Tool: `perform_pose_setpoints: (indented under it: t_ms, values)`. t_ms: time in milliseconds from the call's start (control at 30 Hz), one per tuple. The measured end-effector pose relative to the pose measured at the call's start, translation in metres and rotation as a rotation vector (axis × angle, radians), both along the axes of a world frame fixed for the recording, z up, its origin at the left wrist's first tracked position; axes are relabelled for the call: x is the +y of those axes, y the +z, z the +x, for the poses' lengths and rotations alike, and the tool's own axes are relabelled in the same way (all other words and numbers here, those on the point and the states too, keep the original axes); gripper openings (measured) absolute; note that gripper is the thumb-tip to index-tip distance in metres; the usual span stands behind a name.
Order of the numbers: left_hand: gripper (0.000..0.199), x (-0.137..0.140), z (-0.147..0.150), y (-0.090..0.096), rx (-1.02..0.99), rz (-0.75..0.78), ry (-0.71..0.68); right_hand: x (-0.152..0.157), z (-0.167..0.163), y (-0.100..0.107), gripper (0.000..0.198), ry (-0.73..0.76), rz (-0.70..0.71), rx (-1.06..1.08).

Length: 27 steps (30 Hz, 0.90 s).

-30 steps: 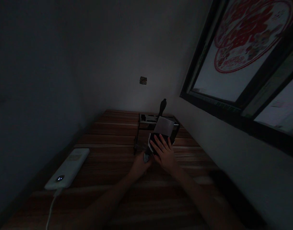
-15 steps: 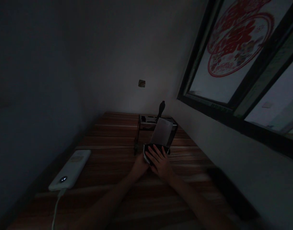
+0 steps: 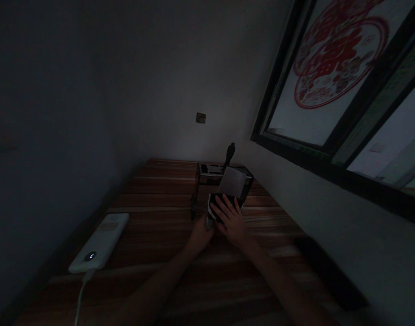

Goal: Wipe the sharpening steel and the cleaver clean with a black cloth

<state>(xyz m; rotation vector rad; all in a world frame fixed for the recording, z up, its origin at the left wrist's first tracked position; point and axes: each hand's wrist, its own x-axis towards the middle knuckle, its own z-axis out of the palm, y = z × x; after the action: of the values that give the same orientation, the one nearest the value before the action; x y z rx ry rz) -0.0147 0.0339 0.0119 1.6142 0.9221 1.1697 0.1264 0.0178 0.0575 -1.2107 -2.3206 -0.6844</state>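
A broad, pale metal blade (image 3: 232, 181), which looks like a cleaver's, points up and away from me in the middle of the table. Around its lower part lies a dark cloth (image 3: 212, 199) with a whitish edge. My left hand (image 3: 199, 235) is closed at the lower end, where a greyish handle shows. Across the cloth lies my right hand (image 3: 232, 224), its fingers slightly spread and pressing it to the blade; the thumb side is partly hidden. Just behind the blade stands a knife rack (image 3: 210, 169) with a slotted top and one black-handled knife (image 3: 230, 153) in it.
A white power bank (image 3: 103, 237) with a lit display and a cable (image 3: 79, 296) lies at left on the wood-grain table (image 3: 153, 194). At right, a long dark object (image 3: 329, 271) lies by the wall. A dark-framed window (image 3: 295, 149) is above it. The room is dim.
The cloth and my right hand have moved slightly up the blade, away from me. More of the handle shows by my left hand.
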Motion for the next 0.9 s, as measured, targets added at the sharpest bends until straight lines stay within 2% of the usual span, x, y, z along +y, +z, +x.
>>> perform_pose_setpoints:
  t_ms: [100, 233, 600, 900]
  values:
    - [0.044, 0.0, 0.0, 0.002, 0.028, 0.033, 0.031, 0.009, 0.002, 0.01, 0.051, -0.037, 0.01, 0.032]
    - [0.038, 0.003, 0.002, -0.003, 0.044, 0.048, 0.047, 0.02, 0.006, 0.024, 0.05, -0.071, 0.039, 0.084]
    - [0.035, 0.0, 0.0, 0.002, 0.102, 0.012, 0.06, 0.048, 0.015, 0.069, 0.05, -0.15, 0.125, 0.211]
    - [0.032, 0.0, 0.0, 0.003, 0.12, 0.0, 0.059, 0.049, 0.013, 0.069, 0.05, -0.115, 0.138, 0.247]
